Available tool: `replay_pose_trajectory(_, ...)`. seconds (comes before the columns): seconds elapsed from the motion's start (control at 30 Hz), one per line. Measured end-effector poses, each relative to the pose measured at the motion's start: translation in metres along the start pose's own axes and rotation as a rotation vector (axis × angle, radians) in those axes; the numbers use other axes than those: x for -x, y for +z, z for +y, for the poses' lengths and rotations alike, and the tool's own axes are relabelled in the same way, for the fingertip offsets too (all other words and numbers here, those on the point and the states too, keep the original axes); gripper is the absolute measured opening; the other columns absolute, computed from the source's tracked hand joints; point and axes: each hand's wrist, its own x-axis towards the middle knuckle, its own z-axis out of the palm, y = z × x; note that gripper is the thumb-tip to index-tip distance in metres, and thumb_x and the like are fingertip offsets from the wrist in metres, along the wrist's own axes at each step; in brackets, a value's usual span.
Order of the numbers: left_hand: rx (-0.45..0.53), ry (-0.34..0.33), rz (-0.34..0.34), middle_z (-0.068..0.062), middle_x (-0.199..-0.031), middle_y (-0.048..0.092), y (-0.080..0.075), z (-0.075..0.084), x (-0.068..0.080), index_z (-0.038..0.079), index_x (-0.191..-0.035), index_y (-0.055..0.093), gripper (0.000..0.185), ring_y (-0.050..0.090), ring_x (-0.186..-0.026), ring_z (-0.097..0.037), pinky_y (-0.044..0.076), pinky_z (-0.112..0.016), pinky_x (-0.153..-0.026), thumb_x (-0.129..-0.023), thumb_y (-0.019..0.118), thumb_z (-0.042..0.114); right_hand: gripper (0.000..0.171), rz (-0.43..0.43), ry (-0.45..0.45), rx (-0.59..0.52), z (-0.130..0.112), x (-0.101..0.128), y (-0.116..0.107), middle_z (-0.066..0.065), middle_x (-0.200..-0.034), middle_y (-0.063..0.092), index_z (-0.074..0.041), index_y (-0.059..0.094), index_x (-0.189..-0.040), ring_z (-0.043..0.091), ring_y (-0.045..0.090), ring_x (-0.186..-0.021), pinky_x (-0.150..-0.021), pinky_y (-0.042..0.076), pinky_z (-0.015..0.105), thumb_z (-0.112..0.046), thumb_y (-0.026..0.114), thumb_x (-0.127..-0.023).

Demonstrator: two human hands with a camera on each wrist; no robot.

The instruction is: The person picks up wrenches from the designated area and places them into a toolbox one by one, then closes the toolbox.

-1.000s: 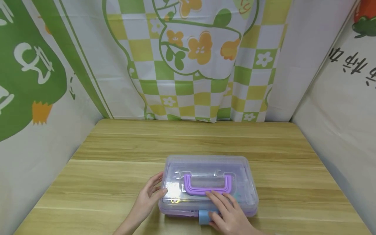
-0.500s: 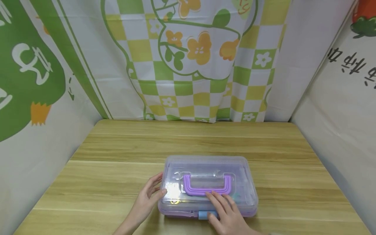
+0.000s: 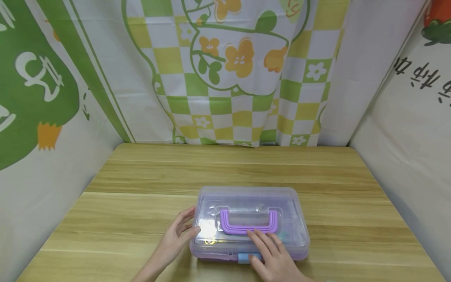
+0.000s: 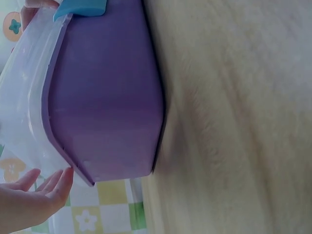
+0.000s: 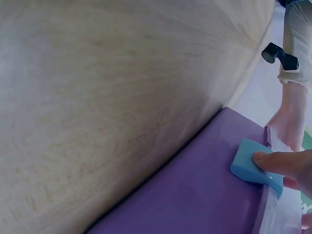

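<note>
A storage box with a clear lid and a purple base stands on the table in front of me, its lid down. The purple handle lies folded on the lid. At the middle of the front is a light blue latch, lying against the purple wall. My right hand presses its thumb on this latch, while its fingers reach over the lid to the handle's front edge. On the box's left side rests my left hand, fingers and thumb loosely extended at the lid's rim.
The wooden table extends around the box. A patterned green and yellow curtain hangs along its back edge, with printed cloth walls on the left and right. Something small and yellow shows through the lid.
The blue latch has swung from sticking outward to lying down against the box front, under the right thumb. The left hand and the box have stayed in place.
</note>
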Motion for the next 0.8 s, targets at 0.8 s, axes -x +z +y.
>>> replay_pose_trajectory(0.8, -0.473, 0.249, 0.072, -0.004, -0.113, 0.057, -0.036, 0.001, -0.001, 0.008, -0.113, 0.057, 0.035, 0.054, -0.099, -0.026, 0.049, -0.037, -0.076, -0.079, 0.065, 0.014, 0.033, 0.068, 0.194, -0.297, 0.055, 0.0, -0.044, 0.024, -0.106, 0.055, 0.002, 0.062, -0.096, 0.029, 0.051, -0.099, -0.104, 0.023, 0.035, -0.028, 0.049, -0.09)
